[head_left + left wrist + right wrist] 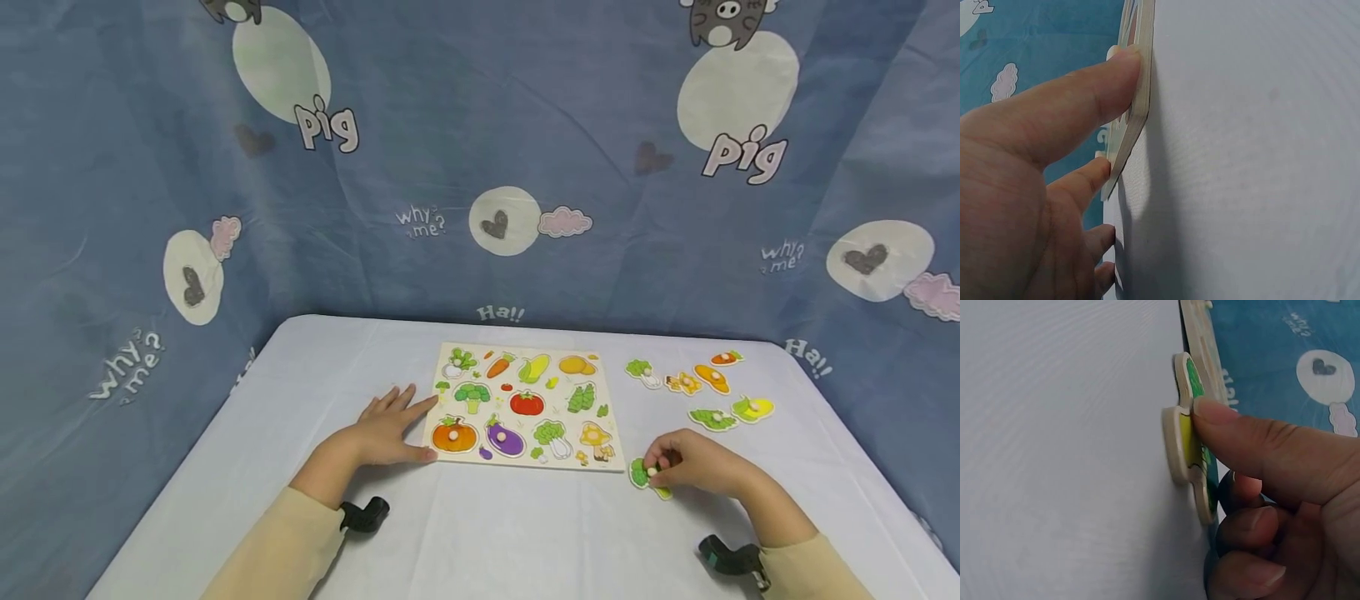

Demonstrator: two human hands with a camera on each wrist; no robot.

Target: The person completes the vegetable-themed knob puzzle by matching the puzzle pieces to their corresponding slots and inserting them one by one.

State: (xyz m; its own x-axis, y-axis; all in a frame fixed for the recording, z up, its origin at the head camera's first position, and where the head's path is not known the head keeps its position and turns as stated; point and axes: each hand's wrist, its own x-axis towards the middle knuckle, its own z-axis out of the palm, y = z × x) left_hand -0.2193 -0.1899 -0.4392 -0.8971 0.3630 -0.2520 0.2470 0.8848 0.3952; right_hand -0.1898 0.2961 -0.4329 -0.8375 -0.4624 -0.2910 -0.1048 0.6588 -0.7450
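A white wooden puzzle board [491, 458] with printed vegetables lies in the middle of the table. Pumpkin [442, 437] and eggplant [506, 442] pieces, both with knobs, sit in its front row. My left hand [390, 433] is spread at the board's left side; its thumb [1107, 81] and index finger touch the board's edges near the front left corner. Just off the front right corner, my right hand [697, 462] pinches a broccoli piece [1190, 434] between thumb and fingers. That piece is tilted up in the right wrist view, and the fingers partly cover it.
Loose knobbed pieces lie right of the board: leafy cabbage [637, 367], mushroom [672, 384], an orange-yellow oval [705, 374], carrot [722, 361], a green piece [705, 416] and corn [761, 410]. A blue printed curtain [480, 283] hangs behind the white table [510, 533].
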